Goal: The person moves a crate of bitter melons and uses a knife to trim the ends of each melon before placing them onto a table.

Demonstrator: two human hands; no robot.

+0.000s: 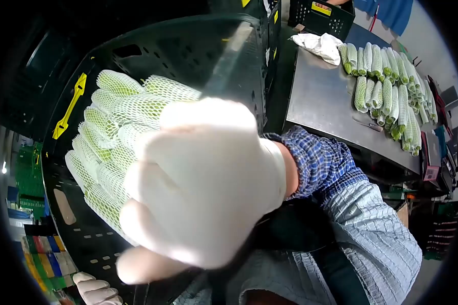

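Observation:
My right hand, in a white glove, fills the middle of the view close to the camera and is blurred. Its back faces me, the fingers bend loosely to the left and the thumb stands apart; nothing shows in it. Beyond and under it, long green vegetables in white foam net sleeves lie packed side by side in a dark green plastic crate. At the bottom left edge, my gloved left hand shows only in part, fingers curled together beside the crate's near corner; I cannot tell what is in it.
To the right stands a metal table with rows of sleeved green vegetables, a knife and a crumpled white cloth. Another dark crate with a yellow label is behind it, a person's hand at its top. Colourful stacked items lie lower left.

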